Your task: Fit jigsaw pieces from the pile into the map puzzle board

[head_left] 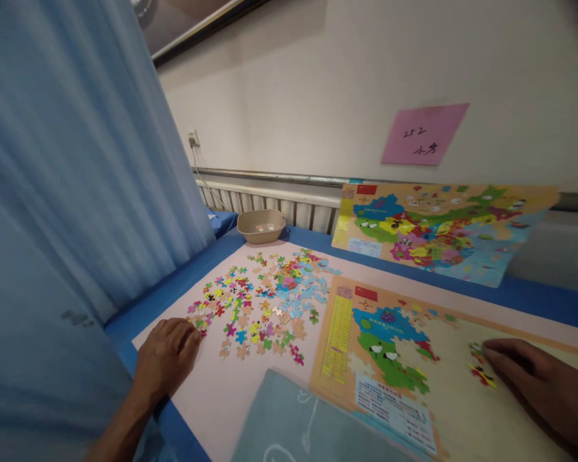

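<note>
Head view: left hand [166,356] flat, fingers together, on pink mat [212,398] beside scattered multicoloured jigsaw pieces [264,298]. Right hand [542,385] flat, fingers extended, on wooden map puzzle board [390,359], touching small loose pieces [479,366]. Beige bowl [261,226] beyond, on blue table [534,292].

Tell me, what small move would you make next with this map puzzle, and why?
Probably press the loose piece under the right hand into the puzzle board, since the fingertips rest on it and most of the board is bare. The left hand lies flat at the edge of the scattered pieces, holding nothing, so it could pick one next.
</note>
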### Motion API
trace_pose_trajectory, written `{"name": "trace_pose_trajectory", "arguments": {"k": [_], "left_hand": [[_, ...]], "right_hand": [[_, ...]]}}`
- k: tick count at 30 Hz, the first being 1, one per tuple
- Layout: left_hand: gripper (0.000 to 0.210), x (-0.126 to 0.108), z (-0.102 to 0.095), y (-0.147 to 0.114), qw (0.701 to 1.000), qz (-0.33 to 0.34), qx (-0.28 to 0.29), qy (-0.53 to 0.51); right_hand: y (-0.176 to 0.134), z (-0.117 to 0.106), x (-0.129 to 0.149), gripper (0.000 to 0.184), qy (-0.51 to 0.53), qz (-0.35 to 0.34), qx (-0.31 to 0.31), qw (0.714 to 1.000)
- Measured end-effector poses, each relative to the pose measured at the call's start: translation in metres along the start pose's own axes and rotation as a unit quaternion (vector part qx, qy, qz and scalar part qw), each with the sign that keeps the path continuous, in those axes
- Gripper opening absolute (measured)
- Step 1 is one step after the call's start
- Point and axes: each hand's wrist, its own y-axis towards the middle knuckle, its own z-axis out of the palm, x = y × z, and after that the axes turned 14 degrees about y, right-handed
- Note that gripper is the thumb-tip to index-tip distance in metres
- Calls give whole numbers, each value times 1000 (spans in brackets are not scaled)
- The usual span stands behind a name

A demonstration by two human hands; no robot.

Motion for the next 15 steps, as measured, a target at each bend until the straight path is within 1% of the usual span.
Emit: {"name": "trace_pose_trajectory", "arguments": {"k": [2, 4, 7, 10, 14, 15], "left_hand": [[18, 0, 0, 0, 1000, -12, 10, -2], [18, 0, 0, 1, 1000, -20, 18, -6], [20, 0, 0, 2, 1000, -20, 21, -4], [21, 0, 0, 2, 1000, -3, 5, 14], [19, 2, 0, 0, 999, 15, -18, 39], [18, 2, 1, -1, 999, 15, -19, 42]], "right_hand": [[-5, -3, 18, 57, 28, 44, 15, 999], [-7, -6, 28, 56, 32, 63, 16, 997], [-8, -7, 30, 52, 33, 53, 11, 998], [-9, -8, 28, 50, 31, 39, 9, 999], [-12, -8, 34, 54, 8, 38, 12, 999], [-13, -8, 36, 55, -7, 29, 7, 1000]]}}
